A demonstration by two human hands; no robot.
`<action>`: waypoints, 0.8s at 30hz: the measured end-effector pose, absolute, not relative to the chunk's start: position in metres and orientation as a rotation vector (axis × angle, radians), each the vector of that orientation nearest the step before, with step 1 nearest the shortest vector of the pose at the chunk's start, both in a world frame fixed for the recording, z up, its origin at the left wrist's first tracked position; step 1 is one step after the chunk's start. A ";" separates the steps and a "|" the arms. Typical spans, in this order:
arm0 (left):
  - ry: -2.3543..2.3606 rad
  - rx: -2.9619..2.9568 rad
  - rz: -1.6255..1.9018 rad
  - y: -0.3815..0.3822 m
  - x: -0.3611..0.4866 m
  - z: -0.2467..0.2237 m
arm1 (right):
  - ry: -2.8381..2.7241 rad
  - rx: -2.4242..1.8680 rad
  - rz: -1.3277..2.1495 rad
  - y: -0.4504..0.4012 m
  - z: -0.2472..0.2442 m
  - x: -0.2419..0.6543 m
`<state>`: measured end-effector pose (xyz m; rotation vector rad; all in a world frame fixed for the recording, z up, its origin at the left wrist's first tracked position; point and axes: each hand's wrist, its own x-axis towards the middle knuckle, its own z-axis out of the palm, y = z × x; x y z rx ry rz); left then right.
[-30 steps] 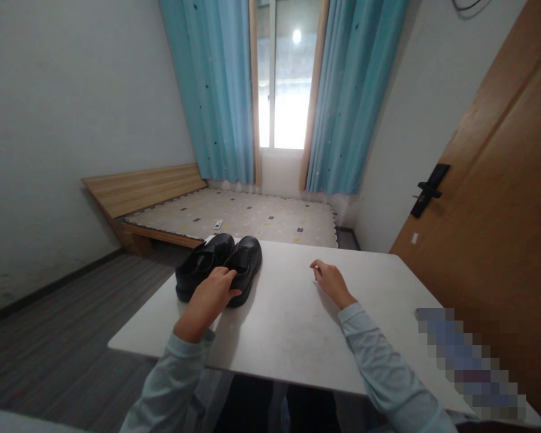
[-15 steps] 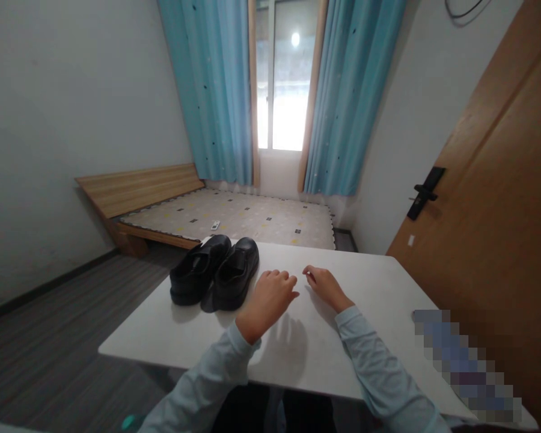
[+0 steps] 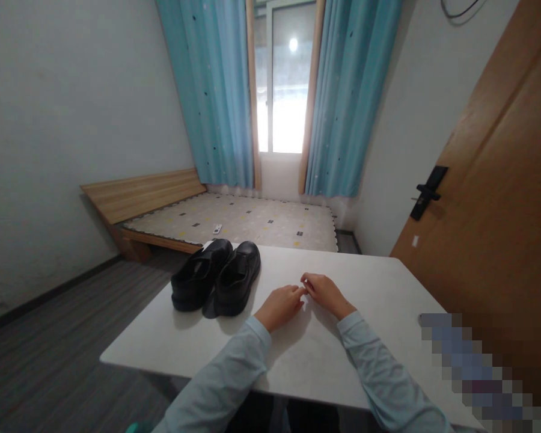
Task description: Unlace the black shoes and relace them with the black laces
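My left hand (image 3: 280, 307) is over the white table (image 3: 162, 340), palm down with its fingers loosely bent and no object visible in it. Its fingertips meet those of my right hand (image 3: 328, 294), or nearly so. That right hand rests near the tabletop, fingers curved inward and slightly apart, with nothing seen between them. To the left of my hands stand two black shoes, a left one (image 3: 198, 279) and a right one (image 3: 238, 281), side by side with toes pointing away. Neither hand touches them. A dark flap or piece lies low between their heels.
A blurred-out bluish object (image 3: 473, 367) lies along the table's right edge, beside a wooden door (image 3: 491, 198). Beyond the table is a bed (image 3: 261, 225) with a small white device (image 3: 217, 229) on it. Blue curtains (image 3: 342, 108) flank the window.
My left hand has come down and to the right, closing the gap to my right hand. My right hand has shifted slightly lower. The shoes stay put.
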<state>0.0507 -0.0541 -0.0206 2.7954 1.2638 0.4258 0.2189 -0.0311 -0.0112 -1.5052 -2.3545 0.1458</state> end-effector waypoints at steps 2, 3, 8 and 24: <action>1.293 2.824 0.489 -0.054 0.049 -0.017 | -2.356 -1.499 0.140 -0.031 -0.011 0.219; 1.328 2.830 0.533 -0.054 0.047 -0.015 | -2.355 -1.501 0.134 -0.031 -0.010 0.219; 1.768 2.700 0.822 -0.052 0.028 0.000 | -2.349 -1.526 0.128 -0.031 -0.009 0.219; 2.701 2.252 0.816 -0.068 0.013 0.019 | -2.348 -1.554 0.153 -0.033 -0.009 0.217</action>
